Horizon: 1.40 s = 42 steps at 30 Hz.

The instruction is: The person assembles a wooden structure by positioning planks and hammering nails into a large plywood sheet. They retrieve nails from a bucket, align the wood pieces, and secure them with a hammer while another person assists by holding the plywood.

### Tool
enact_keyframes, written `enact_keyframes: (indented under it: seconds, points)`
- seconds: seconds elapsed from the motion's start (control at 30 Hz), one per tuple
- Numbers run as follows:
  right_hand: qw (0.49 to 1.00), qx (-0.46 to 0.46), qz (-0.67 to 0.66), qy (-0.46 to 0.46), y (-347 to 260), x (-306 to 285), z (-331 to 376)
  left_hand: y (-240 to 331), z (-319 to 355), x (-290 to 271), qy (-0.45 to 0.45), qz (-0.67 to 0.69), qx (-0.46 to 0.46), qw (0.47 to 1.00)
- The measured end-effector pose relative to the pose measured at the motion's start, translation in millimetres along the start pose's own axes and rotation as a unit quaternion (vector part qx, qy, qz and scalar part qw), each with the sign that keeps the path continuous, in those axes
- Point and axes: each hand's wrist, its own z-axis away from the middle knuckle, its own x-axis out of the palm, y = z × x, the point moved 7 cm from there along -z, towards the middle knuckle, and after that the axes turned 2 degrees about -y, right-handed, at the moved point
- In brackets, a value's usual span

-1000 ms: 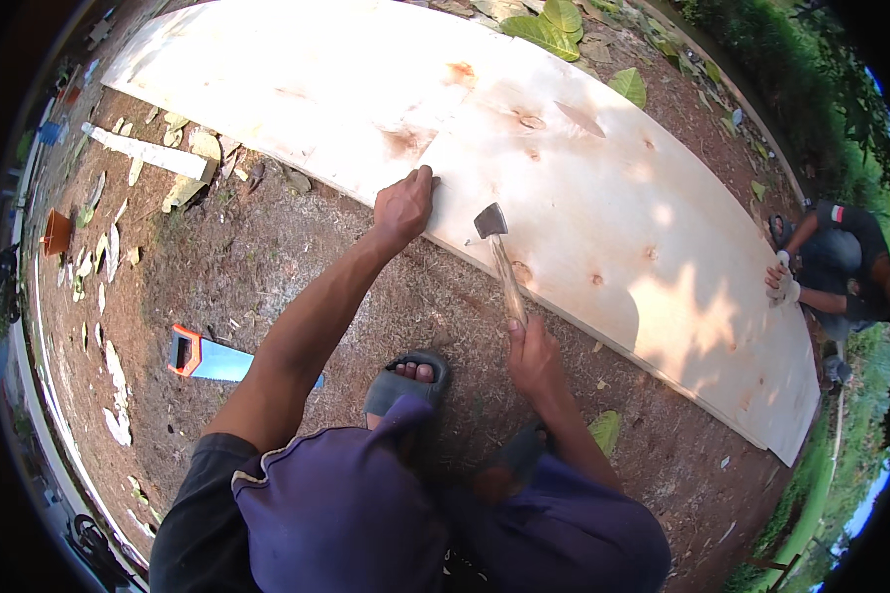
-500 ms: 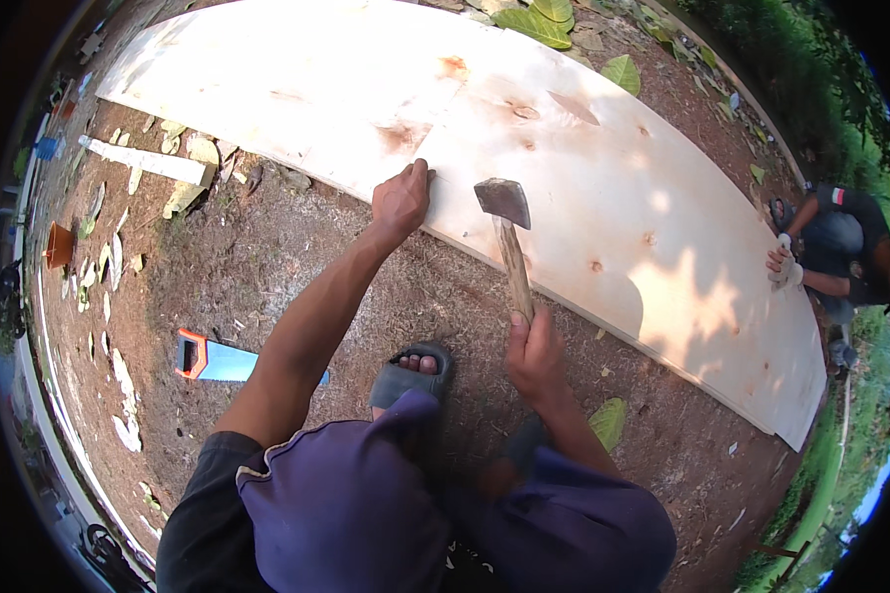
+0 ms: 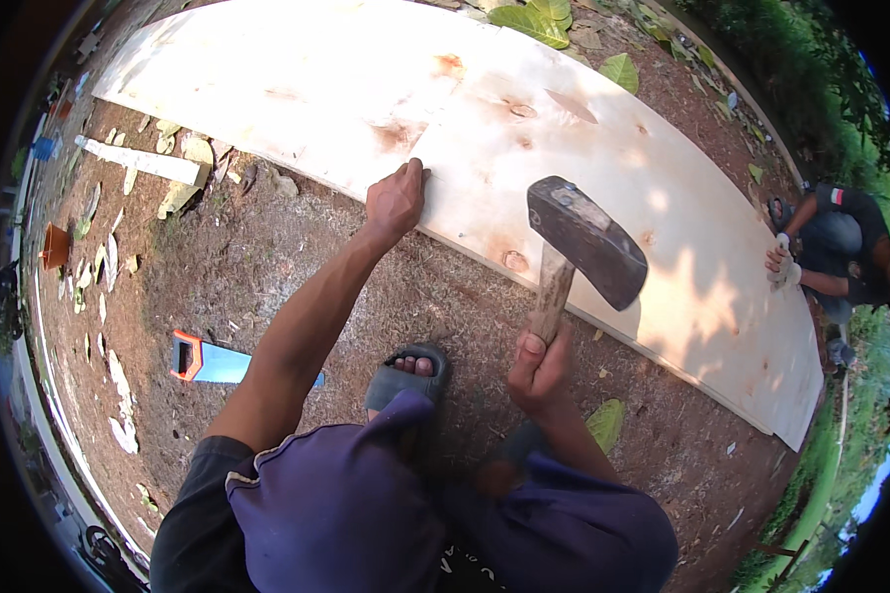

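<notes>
In my right hand (image 3: 542, 374) is a hatchet (image 3: 588, 242), gripped by its wooden handle. Its dark metal head is raised above a pale plywood sheet (image 3: 603, 148), close to the camera. My left hand (image 3: 398, 201) rests at the sheet's near edge with its fingers pinched together, pointing down at the wood. Whatever those fingers hold, if anything, is too small or hidden to make out. The sheet lies on the ground, apparently on another sheet whose edge shows underneath.
A handsaw (image 3: 213, 361) with an orange and black handle lies on the soil, partly behind my left forearm. A wood offcut (image 3: 143, 160) lies at left, near an orange pot (image 3: 56, 245). At the right end, another person's gloved hands (image 3: 783, 267) touch the sheet.
The hatchet head has risen toward the camera and tipped to the right, so it looks larger. My left hand stays at almost the same place on the sheet's edge.
</notes>
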Motion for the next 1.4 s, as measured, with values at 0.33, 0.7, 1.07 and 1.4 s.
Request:
enact_keyframes:
  seconds: [0.33, 0.7, 1.07, 1.4]
  points:
    - [0.991, 0.051, 0.112, -0.049, 16, 22, -11, 2, 2, 5, 0.003, -0.009, 0.0, 1.0]
    - [0.955, 0.117, 0.245, -0.116, 65, 36, -18, 0, -7, 1, 0.044, -0.007, 0.016, 0.999]
    - [0.928, 0.185, 0.273, -0.172, 84, 39, -19, 3, -12, -6, 0.047, 0.0, 0.013, 0.999]
    - [0.916, 0.192, 0.294, -0.194, 95, 44, -6, 0, -5, -2, 0.036, -0.015, 0.0, 0.999]
